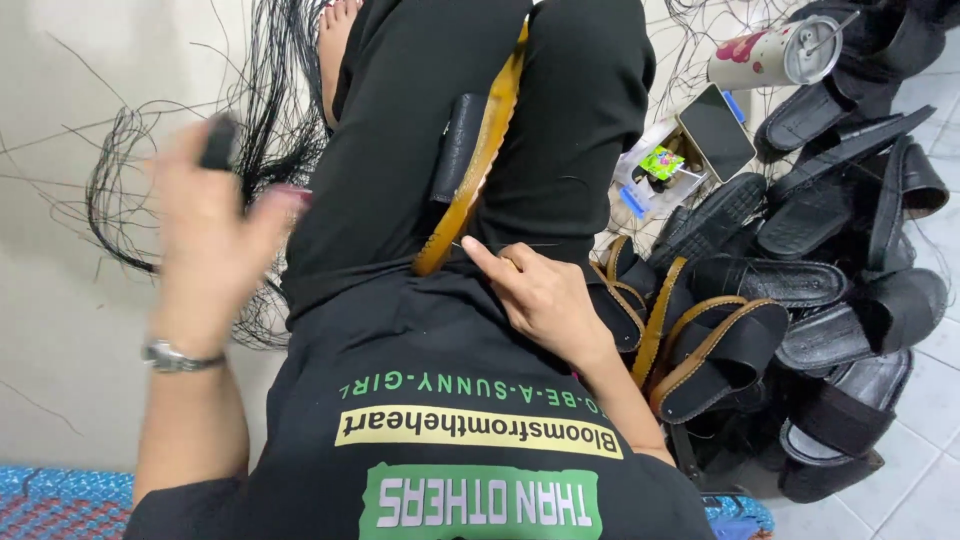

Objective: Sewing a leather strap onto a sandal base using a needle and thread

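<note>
Between the knees a tan sandal (478,165) stands on edge, right hand (545,300) pinching its lower rim, while the blurred left hand (205,240) is raised, fingers clamped on a dark tool (218,143).

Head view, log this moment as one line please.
left hand: raised, blurred, gripping dark tool | right hand: pinching thread by tan sole on lap | sandals: piled on floor at right

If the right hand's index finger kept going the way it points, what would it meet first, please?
The right hand points up-left at the tan sandal sole held between the knees; it would likely meet that sole's edge first, though depth is unclear.
</note>
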